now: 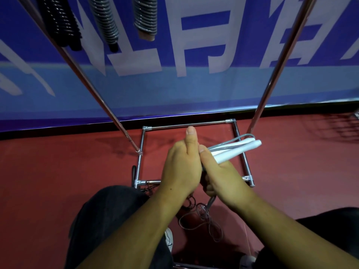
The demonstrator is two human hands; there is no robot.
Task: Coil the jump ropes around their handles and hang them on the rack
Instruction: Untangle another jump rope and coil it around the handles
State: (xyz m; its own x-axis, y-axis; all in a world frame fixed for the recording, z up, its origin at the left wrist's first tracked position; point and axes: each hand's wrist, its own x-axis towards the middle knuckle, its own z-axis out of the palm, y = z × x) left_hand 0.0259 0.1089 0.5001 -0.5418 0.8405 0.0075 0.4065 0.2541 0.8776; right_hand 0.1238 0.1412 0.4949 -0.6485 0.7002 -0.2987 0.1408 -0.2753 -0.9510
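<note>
Two white plastic handles (233,151) lie side by side in your right hand (223,175), which grips them above the chrome rack base (186,125). Your left hand (180,167) presses against it, thumb straight up and fingers hidden, so I cannot tell what it pinches. Most of the thin grey cord (211,202) lies slack on the red floor (58,181), just nearer you than that base. Keep the handles parallel, feed the cord under light tension, and lay each turn snug beside the last so nothing slips.

big white characters on blue banner (174,90), cropped, unreadable
</note>
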